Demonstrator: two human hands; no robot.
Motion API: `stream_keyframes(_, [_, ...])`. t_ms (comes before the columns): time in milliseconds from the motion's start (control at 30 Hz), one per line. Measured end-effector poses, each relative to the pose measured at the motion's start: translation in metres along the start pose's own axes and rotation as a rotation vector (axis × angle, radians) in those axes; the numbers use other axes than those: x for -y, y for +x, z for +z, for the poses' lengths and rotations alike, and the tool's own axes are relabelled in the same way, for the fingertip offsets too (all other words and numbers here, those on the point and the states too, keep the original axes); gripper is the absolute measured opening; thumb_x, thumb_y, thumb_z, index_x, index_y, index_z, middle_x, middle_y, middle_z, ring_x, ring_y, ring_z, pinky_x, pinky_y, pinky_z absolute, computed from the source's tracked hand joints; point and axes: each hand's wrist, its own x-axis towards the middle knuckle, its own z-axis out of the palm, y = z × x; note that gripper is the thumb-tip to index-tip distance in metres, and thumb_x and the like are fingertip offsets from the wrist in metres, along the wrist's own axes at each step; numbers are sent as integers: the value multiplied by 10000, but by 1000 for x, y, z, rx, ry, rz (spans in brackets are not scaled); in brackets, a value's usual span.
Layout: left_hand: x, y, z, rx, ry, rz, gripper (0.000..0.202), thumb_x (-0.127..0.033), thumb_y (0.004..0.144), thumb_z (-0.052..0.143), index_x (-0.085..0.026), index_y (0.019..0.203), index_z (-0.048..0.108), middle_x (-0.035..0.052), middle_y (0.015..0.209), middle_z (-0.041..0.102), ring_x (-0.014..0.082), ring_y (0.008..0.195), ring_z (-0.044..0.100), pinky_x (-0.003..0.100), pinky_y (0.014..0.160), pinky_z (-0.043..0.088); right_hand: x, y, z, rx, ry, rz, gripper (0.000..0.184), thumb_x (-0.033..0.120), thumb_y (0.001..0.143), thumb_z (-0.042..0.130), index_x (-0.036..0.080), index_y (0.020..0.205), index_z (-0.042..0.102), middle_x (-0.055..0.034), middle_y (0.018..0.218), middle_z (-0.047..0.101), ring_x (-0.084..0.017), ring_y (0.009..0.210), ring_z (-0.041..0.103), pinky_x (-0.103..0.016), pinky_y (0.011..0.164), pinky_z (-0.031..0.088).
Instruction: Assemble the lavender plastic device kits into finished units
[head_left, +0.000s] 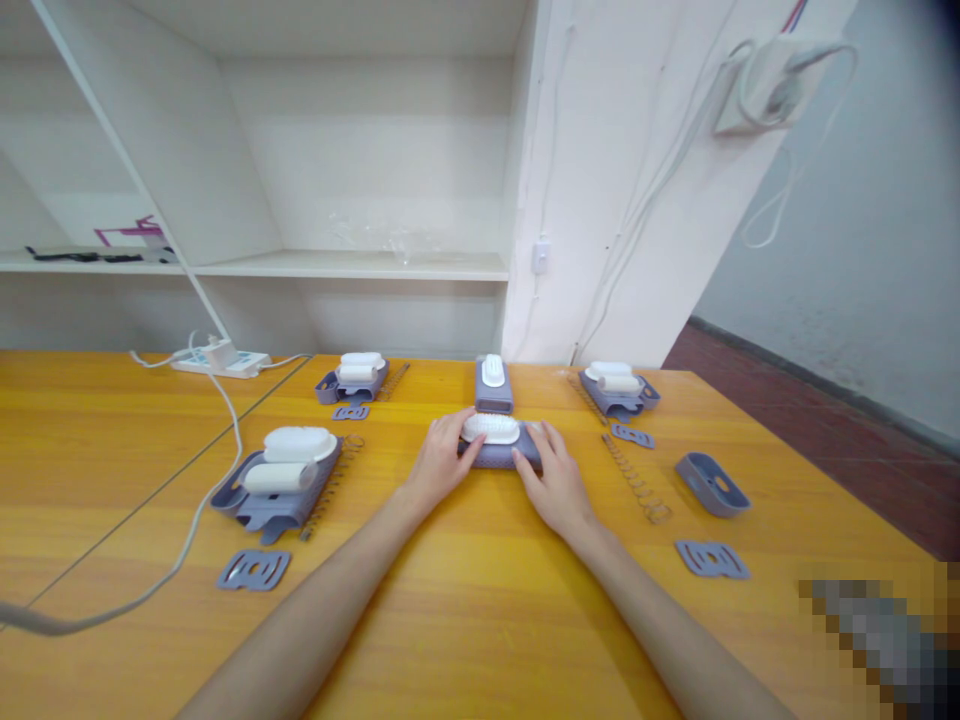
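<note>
The grey-purple case [499, 460] lies lengthwise across the tabletop [480, 600], with a white bristled piece [491, 430] on its upper face. The person holds it at both ends. The left hand [441, 450] pinches the case's left end, its fingers on the far side and its thumb at the near edge of the bristled piece. The right hand [553, 480] clasps the case's right end, fingers over the top and thumb on the near side.

Just beyond the case stands an assembled unit [493, 388] with a white top. To the case's right lie a coil spring [636, 480], a hollow end cup [712, 486] and, nearer the person, a slotted plate [711, 560]. To its left, a parts set [289, 505] carries a white roller [279, 478], with another spring [330, 490] beside it and another plate [253, 570] in front. Similar sets rest beyond the case to the far left [364, 378] and far right [619, 388].
</note>
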Motion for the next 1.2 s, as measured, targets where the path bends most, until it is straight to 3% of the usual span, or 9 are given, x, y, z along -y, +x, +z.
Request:
stream_keyframes(233, [10,-1,7,-92,-51,-36,345,-349,814,566,-201,1114,481,78,1075,600,198,1018,580,363,872,488,-1,0,1,-12,0,-12,480,431,860,422,199,1279,463,-136,1360,391,-279,1227,403,-469,972,371])
stream_keyframes(367, [11,0,6,-85,-60,-5,285,-332,812,574,-198,1055,513,85,1104,591,203,1060,559,393,924,462,-1,0,0,-6,-15,-13,483,431,862,418,191,1279,461,-143,1359,389,-284,1223,406,-467,967,376])
stream_keyframes(700, [4,-2,6,-25,-78,40,271,-303,854,507,-198,1103,513,92,1187,559,195,1128,520,392,969,443,4,0,-2,39,-22,-27,498,430,866,407,173,1290,438,-147,1355,382,-283,1220,407,-451,975,372])
stream_keyframes(833, [0,-2,4,-11,-83,26,279,-267,857,491,-201,1128,499,91,1193,549,202,1135,506,405,983,424,8,0,-5,16,13,-30,536,403,865,414,182,1349,348,-141,1334,402,-269,1213,409,-446,973,378])
stream_keyframes(1200, [-2,2,1,-47,-82,-32,283,-221,814,503,-190,1095,491,83,1083,573,205,1045,530,379,945,423,10,-1,-5,24,-13,-189,525,357,859,446,139,1330,367,-125,1368,393,-242,1279,321,-430,1066,277])
